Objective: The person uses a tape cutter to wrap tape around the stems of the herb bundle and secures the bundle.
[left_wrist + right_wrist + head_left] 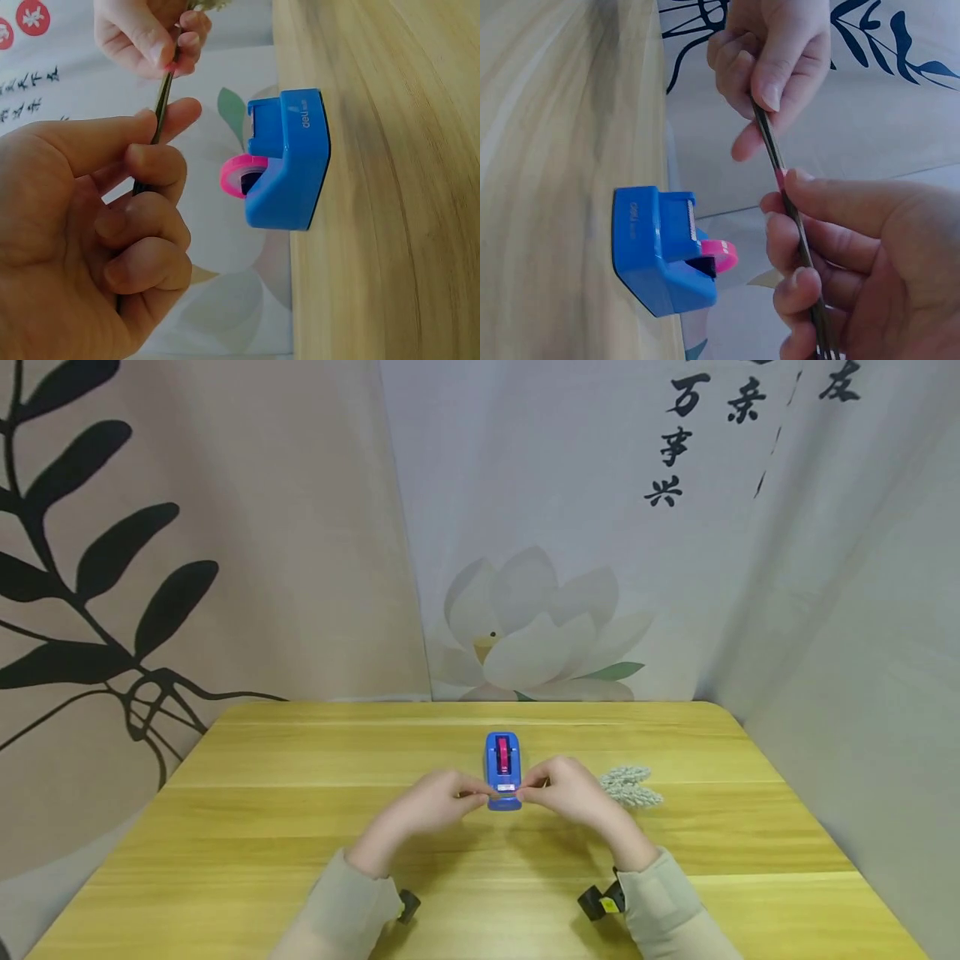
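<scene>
My left hand [435, 799] and right hand [566, 789] face each other over the near end of a blue tape dispenser [514, 768]. Between them runs a bundle of thin dark stems [769, 139], pinched by thumb and fingers at both ends. A band of pink tape [781, 178] circles the stems right at my right thumb tip. Pale grey-green flower sprigs [630, 787] spread out beyond my right hand, at the far end of the bundle. In the left wrist view the dispenser shows a pink tape roll [238, 174] in its holder.
The wooden table [285, 827] reaches back to a printed curtain [525, 527] with a lotus, leaves and dark characters. Small black devices [592, 903] sit at both wrists, below the sleeve cuffs.
</scene>
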A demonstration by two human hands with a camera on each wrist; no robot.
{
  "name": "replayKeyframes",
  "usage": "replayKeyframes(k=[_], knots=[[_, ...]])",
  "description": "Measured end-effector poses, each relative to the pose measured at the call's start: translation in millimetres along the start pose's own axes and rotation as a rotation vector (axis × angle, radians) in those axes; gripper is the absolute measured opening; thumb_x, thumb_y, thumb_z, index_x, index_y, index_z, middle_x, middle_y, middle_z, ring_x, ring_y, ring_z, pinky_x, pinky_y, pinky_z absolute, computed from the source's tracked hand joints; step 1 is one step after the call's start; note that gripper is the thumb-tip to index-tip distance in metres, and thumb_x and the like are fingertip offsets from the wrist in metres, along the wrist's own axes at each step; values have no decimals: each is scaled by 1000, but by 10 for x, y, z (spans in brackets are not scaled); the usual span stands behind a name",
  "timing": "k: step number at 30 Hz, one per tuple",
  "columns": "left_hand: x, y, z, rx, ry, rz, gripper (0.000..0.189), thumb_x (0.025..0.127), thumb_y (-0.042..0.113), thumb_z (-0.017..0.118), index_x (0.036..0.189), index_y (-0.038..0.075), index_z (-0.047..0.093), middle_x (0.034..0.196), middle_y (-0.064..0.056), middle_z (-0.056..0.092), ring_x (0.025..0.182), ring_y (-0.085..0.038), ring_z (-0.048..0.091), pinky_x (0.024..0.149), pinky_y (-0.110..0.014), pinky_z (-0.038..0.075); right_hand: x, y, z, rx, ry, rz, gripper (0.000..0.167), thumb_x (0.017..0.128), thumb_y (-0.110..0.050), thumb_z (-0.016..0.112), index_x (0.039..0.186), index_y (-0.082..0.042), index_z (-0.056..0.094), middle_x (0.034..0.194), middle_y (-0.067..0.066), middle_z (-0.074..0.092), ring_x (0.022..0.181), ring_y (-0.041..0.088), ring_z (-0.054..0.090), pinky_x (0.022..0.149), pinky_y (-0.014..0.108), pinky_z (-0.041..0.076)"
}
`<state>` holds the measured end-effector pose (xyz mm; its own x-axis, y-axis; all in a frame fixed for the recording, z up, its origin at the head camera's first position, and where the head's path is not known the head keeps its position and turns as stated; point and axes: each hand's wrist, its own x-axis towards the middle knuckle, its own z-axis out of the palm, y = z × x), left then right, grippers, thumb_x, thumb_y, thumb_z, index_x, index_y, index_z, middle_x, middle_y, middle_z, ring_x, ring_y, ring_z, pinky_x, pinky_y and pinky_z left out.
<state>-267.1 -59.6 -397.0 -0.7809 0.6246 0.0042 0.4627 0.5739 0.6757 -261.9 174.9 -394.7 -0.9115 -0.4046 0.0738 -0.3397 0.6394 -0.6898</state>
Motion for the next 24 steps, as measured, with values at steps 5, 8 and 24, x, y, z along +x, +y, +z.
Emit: replayKeyframes(k=[5,8,24], knots=[[0,-16,-11,-37,16,5,24,101,18,54,114,11,72,105,-4,68,72,-13,51,63,-32,44,-15,-26,-54,40,6,-21,9,86,-9,71,91,-2,69,77,-3,64,68,14,55,60,30,47],[0,-28,-19,-50,15,0,24,101,18,53,115,11,72,101,-5,68,68,-14,48,60,-31,42,-26,-28,-69,58,19,-43,14,85,-7,72,89,-3,60,74,-2,61,67,14,53,60,30,46],[-6,-55,-49,-51,20,-6,24,100,21,54,113,12,72,109,-3,69,78,-15,53,66,-34,45,-6,82,-94,146,-101,-137,14,92,-3,62,95,-7,76,94,10,71,75,17,55,62,27,46]])
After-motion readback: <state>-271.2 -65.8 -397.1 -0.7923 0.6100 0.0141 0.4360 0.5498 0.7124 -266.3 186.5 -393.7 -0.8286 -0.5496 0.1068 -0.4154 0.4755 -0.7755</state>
